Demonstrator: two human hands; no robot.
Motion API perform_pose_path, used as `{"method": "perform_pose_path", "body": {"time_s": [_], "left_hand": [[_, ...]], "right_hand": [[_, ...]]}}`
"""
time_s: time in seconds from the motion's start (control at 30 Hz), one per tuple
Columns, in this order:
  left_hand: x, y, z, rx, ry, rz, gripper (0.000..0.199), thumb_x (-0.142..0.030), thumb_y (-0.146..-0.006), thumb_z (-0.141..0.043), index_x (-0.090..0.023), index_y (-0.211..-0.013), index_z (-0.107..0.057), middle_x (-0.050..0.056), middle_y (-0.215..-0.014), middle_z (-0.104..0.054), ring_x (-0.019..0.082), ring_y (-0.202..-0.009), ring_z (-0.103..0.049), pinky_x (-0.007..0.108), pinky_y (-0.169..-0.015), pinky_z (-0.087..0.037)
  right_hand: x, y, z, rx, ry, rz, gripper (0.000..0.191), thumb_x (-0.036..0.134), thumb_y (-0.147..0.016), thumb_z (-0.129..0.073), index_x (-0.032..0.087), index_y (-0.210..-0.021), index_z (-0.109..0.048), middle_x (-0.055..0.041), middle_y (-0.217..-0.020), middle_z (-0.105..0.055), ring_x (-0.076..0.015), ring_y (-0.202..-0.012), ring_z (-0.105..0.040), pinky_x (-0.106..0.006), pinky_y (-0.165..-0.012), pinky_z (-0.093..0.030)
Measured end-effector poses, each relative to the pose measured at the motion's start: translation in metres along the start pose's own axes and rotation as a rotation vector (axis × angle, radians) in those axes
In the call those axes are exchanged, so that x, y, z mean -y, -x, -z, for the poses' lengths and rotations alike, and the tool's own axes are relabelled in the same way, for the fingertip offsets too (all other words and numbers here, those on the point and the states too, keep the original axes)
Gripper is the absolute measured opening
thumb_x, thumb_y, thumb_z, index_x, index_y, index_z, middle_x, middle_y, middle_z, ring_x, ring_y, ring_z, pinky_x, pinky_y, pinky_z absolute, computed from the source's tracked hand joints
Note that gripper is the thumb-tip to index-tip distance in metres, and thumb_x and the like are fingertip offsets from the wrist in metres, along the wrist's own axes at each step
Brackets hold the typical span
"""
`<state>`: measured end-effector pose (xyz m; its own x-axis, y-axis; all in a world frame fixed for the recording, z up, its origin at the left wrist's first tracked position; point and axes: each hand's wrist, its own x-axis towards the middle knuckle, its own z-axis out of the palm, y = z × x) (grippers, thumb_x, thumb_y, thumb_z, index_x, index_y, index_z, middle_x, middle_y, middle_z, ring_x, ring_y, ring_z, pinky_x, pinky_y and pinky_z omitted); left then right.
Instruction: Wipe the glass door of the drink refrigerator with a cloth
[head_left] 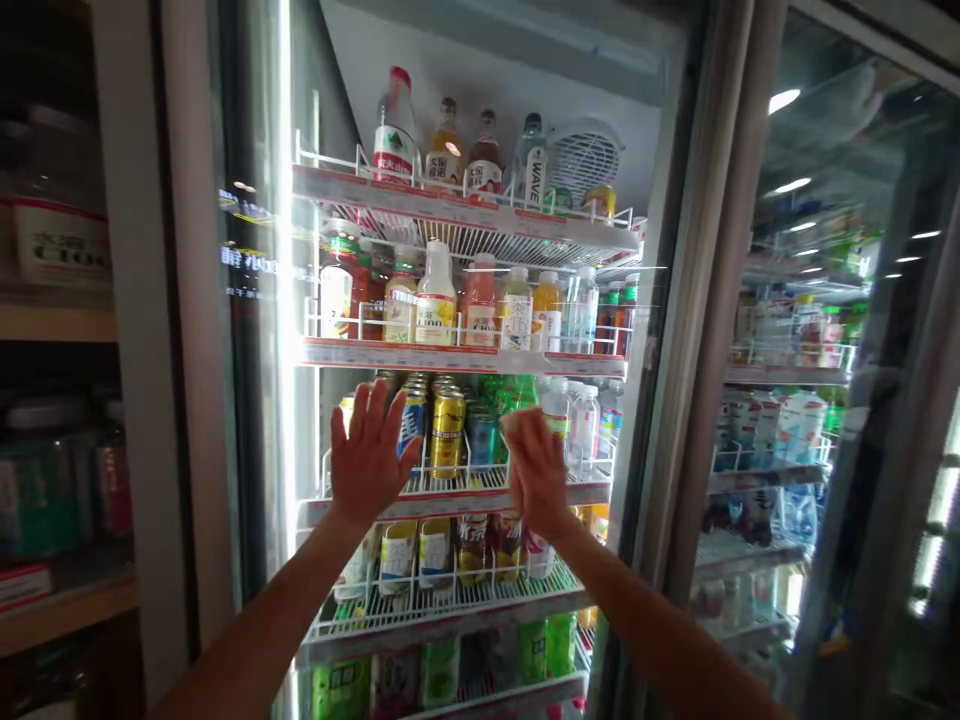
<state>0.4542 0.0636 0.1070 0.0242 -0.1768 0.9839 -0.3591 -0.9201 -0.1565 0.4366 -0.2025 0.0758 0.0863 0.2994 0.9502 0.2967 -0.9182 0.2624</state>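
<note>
The fridge [699, 330] rises before both hands, its stocked shelves [450, 356] running above and below them. The left hand [367, 455] is raised, splayed flat and holding nothing; the right hand [538, 470], blurred, looks partly curled, its grip on the pale patch [513, 426] unclear. It partly hides green bottles [517, 390]; a gold can [448, 430] shows between the hands.

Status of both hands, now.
Left hand: open and spread, no object visible in it.
Right hand: blurred; something pale shows along its edge, but whether it is open or gripping cannot be told.
</note>
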Motion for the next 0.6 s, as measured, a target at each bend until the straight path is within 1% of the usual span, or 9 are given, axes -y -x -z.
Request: {"method": "perform_pose_path", "body": {"time_s": [0.07, 0.1, 0.23, 0.27, 0.3, 0.4, 0.47, 0.5, 0.6], "left_hand": [[0.000, 0.000, 0.000, 0.000, 0.025, 0.007, 0.070, -0.039, -0.087, -0.049, -0.025, -0.146, -0.015, 0.009, -0.152, -0.020, 0.025, -0.141, -0.015, 0.048, -0.115, -0.009], [0.000, -0.001, 0.001, 0.005, 0.034, 0.010, 0.069, -0.039, -0.087, -0.049, -0.025, -0.146, -0.017, 0.009, -0.151, -0.021, 0.025, -0.141, -0.015, 0.048, -0.115, -0.009], [0.000, 0.000, 0.003, 0.034, 0.002, 0.019, 0.065, -0.040, -0.087, -0.048, -0.023, -0.145, -0.021, 0.011, -0.150, -0.024, 0.025, -0.141, -0.015, 0.048, -0.115, -0.011], [0.000, 0.002, 0.004, 0.043, -0.011, 0.021, 0.064, -0.040, -0.088, -0.047, -0.022, -0.145, -0.023, 0.011, -0.150, -0.025, 0.025, -0.141, -0.015, 0.048, -0.115, -0.012], [-0.001, 0.004, 0.006, 0.054, -0.021, 0.023, 0.063, -0.039, -0.088, -0.046, -0.021, -0.144, -0.024, 0.011, -0.150, -0.026, 0.025, -0.141, -0.015, 0.049, -0.115, -0.012], [-0.003, 0.014, 0.011, 0.088, -0.055, 0.019, 0.062, -0.037, -0.089, -0.045, -0.021, -0.144, -0.024, 0.012, -0.149, -0.028, 0.025, -0.141, -0.016, 0.049, -0.114, -0.015], [-0.006, 0.022, 0.015, 0.100, -0.083, 0.016, 0.063, -0.034, -0.089, -0.045, -0.021, -0.145, -0.020, 0.013, -0.150, -0.026, 0.025, -0.141, -0.015, 0.049, -0.113, -0.016], [-0.008, 0.025, 0.016, 0.104, -0.092, 0.024, 0.064, -0.034, -0.089, -0.045, -0.021, -0.146, -0.017, 0.013, -0.150, -0.025, 0.026, -0.141, -0.015, 0.049, -0.113, -0.017], [-0.017, 0.032, 0.017, 0.110, -0.100, 0.074, 0.067, -0.032, -0.089, -0.045, -0.023, -0.147, -0.011, 0.013, -0.152, -0.020, 0.027, -0.142, -0.013, 0.050, -0.113, -0.018]], "right_hand": [[0.008, -0.004, 0.000, 0.105, -0.042, 0.192, 0.060, 0.018, -0.086, -0.042, 0.028, -0.144, -0.029, -0.0024, -0.146, -0.039, -0.0204, -0.141, -0.022, -0.044, -0.114, -0.020], [0.004, -0.011, 0.002, 0.108, -0.034, 0.194, 0.060, 0.018, -0.086, -0.041, 0.028, -0.143, -0.030, -0.0018, -0.146, -0.039, -0.0198, -0.141, -0.022, -0.044, -0.114, -0.018], [-0.035, -0.039, 0.012, -0.102, 0.060, -0.159, 0.056, 0.016, -0.089, -0.034, 0.025, -0.144, -0.029, -0.0063, -0.153, -0.025, -0.0235, -0.142, -0.017, -0.051, -0.111, -0.021], [-0.041, -0.035, 0.013, -0.115, 0.060, -0.172, 0.055, 0.016, -0.089, -0.034, 0.024, -0.144, -0.030, -0.0072, -0.153, -0.024, -0.0246, -0.142, -0.016, -0.052, -0.110, -0.022], [-0.044, -0.025, 0.014, -0.088, 0.046, -0.127, 0.055, 0.016, -0.089, -0.036, 0.023, -0.143, -0.031, -0.0073, -0.152, -0.026, -0.0249, -0.142, -0.015, -0.051, -0.110, -0.023], [-0.043, 0.024, 0.018, 0.089, -0.008, 0.159, 0.057, 0.014, -0.086, -0.041, 0.026, -0.142, -0.035, -0.0045, -0.145, -0.041, -0.0208, -0.142, -0.018, -0.044, -0.113, -0.023], [-0.050, 0.041, 0.021, 0.102, 0.008, 0.209, 0.058, 0.012, -0.086, -0.042, 0.029, -0.141, -0.034, -0.0032, -0.142, -0.045, -0.0179, -0.141, -0.021, -0.042, -0.114, -0.021], [-0.058, 0.041, 0.023, 0.077, 0.029, 0.158, 0.058, 0.013, -0.086, -0.042, 0.028, -0.142, -0.033, -0.0045, -0.144, -0.043, -0.0186, -0.141, -0.022, -0.043, -0.113, -0.022], [-0.087, 0.020, 0.027, -0.087, 0.112, -0.154, 0.055, 0.018, -0.089, -0.038, 0.024, -0.144, -0.031, -0.0102, -0.151, -0.029, -0.0254, -0.141, -0.019, -0.050, -0.110, -0.025]]}}
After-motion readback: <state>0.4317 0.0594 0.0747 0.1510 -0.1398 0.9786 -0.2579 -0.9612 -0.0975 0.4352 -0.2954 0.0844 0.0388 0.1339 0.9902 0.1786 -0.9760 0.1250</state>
